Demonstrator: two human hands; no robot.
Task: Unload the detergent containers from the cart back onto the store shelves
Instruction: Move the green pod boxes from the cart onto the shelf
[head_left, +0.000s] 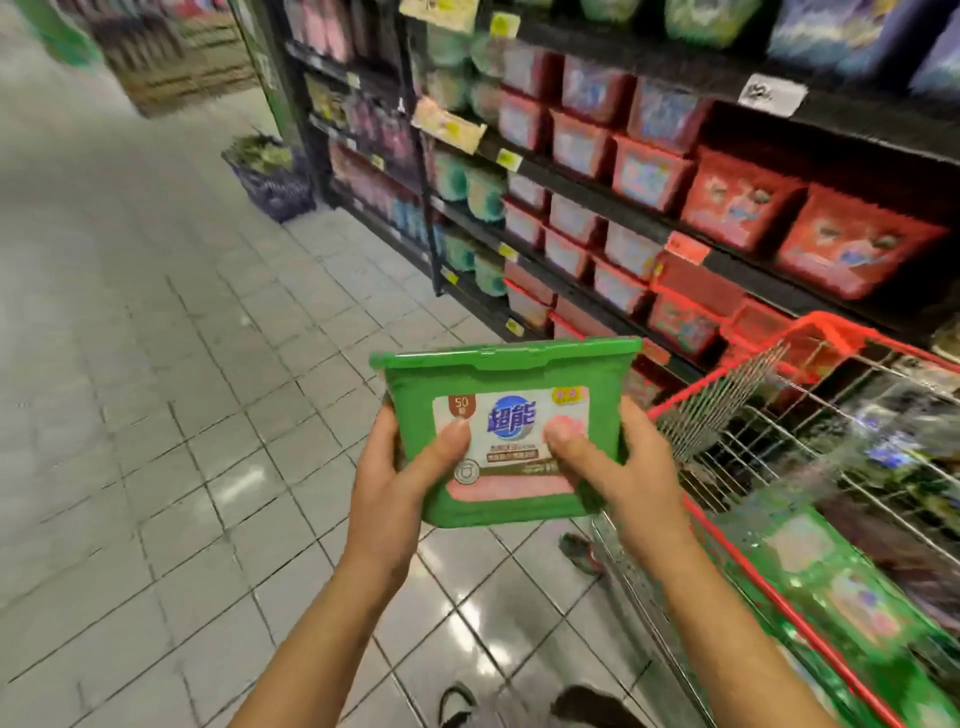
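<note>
A green detergent box (511, 382) with a white and pink label is held up in front of me over the tiled floor. My left hand (402, 478) grips its left side, thumb on the label. My right hand (618, 467) grips its right side, thumb also on the label. The red wire cart (810, 332) stands to the right, with more green detergent boxes (831, 577) blurred inside it. Dark store shelves (587, 176) run along the right, stocked with red boxes (857, 249) and pale green containers (483, 192).
The tiled aisle floor (156, 364) stretches open to the left and ahead. A dark basket (275, 182) filled with goods sits on the floor at the shelf's far end. My shoes (457, 704) show at the bottom edge.
</note>
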